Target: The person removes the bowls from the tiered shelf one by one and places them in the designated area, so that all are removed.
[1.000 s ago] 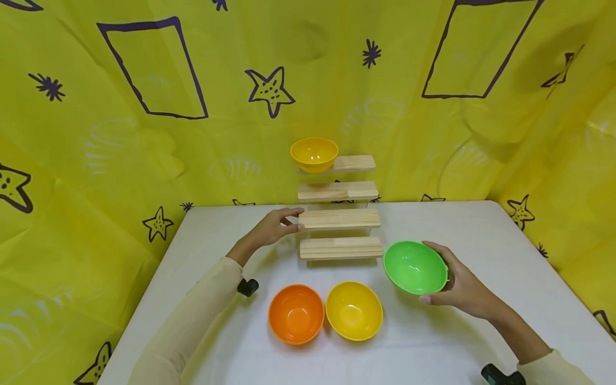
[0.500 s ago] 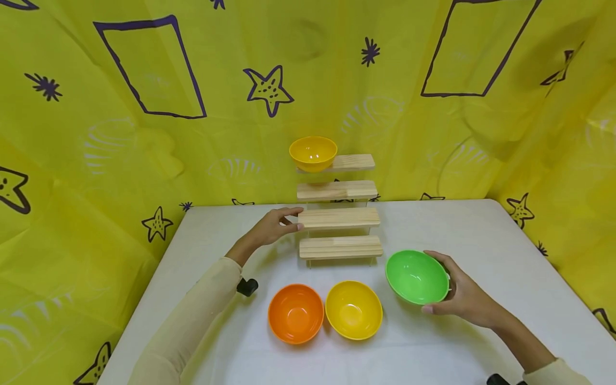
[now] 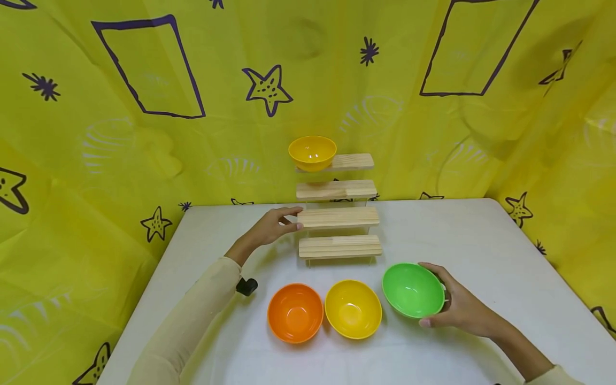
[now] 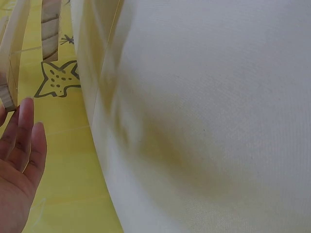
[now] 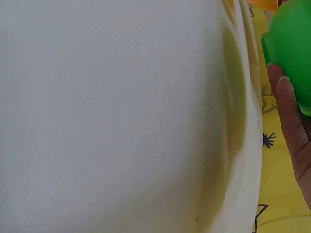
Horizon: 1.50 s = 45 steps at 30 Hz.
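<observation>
Right hand (image 3: 459, 305) grips green bowl (image 3: 413, 290) by its side, front-right of rack (image 3: 338, 217); bowl tilted, seemingly just off table (image 3: 433, 230). Left hand (image 3: 271, 226) pinches the left end of the rack's second tier from the bottom, probably steadying it. Step looks like mid-handling of the green bowl; set-down or lift onto a tier, can't tell. Either way, next move calls for levelling it and a steady rack.

Edges: front yellow bowl (image 3: 353, 310) is just beside the green one, orange bowl (image 3: 295, 314) next to it, both in front of rack. Upper yellow bowl (image 3: 313, 153) sits at top tier's left end. Open room: table right of rack; lower three tiers bare.
</observation>
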Motion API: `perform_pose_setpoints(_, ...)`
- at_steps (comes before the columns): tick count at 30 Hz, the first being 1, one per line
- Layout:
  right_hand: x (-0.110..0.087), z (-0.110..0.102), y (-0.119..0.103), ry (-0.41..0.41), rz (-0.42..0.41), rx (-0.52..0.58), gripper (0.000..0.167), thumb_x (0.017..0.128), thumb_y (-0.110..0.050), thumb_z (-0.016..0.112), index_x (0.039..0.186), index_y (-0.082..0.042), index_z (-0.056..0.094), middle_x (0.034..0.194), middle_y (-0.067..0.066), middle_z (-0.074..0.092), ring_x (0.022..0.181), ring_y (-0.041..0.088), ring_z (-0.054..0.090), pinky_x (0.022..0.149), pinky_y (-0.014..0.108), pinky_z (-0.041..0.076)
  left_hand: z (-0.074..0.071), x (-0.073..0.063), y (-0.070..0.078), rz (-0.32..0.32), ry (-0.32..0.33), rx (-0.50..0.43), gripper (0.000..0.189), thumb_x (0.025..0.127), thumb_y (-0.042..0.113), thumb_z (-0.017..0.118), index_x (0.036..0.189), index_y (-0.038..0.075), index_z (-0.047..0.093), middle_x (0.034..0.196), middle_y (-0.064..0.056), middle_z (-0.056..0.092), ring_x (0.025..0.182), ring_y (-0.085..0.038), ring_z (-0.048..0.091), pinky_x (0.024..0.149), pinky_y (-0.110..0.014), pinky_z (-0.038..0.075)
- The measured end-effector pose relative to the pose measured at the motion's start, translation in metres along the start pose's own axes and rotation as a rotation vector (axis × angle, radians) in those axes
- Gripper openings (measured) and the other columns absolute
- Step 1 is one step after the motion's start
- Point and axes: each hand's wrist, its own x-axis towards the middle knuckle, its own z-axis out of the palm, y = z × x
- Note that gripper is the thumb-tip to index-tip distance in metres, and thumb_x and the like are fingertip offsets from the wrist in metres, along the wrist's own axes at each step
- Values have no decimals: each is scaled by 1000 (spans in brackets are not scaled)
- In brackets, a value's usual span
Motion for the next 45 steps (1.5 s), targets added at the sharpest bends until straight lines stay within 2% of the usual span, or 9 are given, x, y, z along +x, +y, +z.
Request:
perform_pose_setpoints(4, -2, 1, 3, -15, 6, -9, 107, 72, -1, 87, 155, -8, 21, 141, 36, 33, 99, 9, 63, 73, 32, 60, 0, 0, -1, 0, 0, -2, 56, 99, 33, 66, 150, 16, 50, 152, -8, 51, 118, -33, 64, 93, -46, 55)
perform_pose_setpoints(15, -5, 4, 8, -21, 46, -45, 107, 71, -7, 89, 154, -7, 22, 142, 31, 36, 101, 6, 61, 75, 30, 59, 0, -1, -2, 20, 5, 16, 56, 99, 31, 65, 150, 13, 49, 151, -11, 51, 115, -33, 64, 91, -45, 55)
perform_pose_setpoints(20, -6, 5, 10, -19, 44, -48, 108, 70, -6, 90, 154, -5, 22, 141, 30, 36, 103, 4, 60, 76, 30, 59, 1, 0, -2, 10, 2, 11, 56, 99, 32, 65, 150, 15, 49, 152, -9, 50, 116, -32, 64, 92, -45, 55)
perform_pose_setpoints(28, -7, 7, 9, -20, 53, -101, 109, 69, -13, 92, 154, -7, 24, 144, 30, 37, 109, -1, 54, 79, 27, 57, 1, 1, -1, 18, 3, 10, 58, 99, 30, 66, 150, 9, 48, 150, -13, 52, 115, -33, 64, 90, -44, 56)
perform_pose_setpoints(36, -6, 6, 12, -46, 47, -125, 110, 70, -15, 93, 155, -7, 23, 140, 32, 41, 108, -1, 56, 79, 27, 57, 1, 1, -2, 14, 8, 13, 56, 99, 31, 66, 150, 13, 49, 152, -9, 51, 114, -32, 65, 90, -44, 56)
perform_pose_setpoints(45, -7, 6, 12, -72, 71, -96, 110, 71, -13, 91, 155, -7, 20, 142, 36, 37, 105, 3, 59, 80, 27, 57, 1, 2, -3, 5, 9, 14, 56, 99, 32, 66, 150, 16, 50, 152, -8, 51, 114, -31, 65, 90, -43, 56)
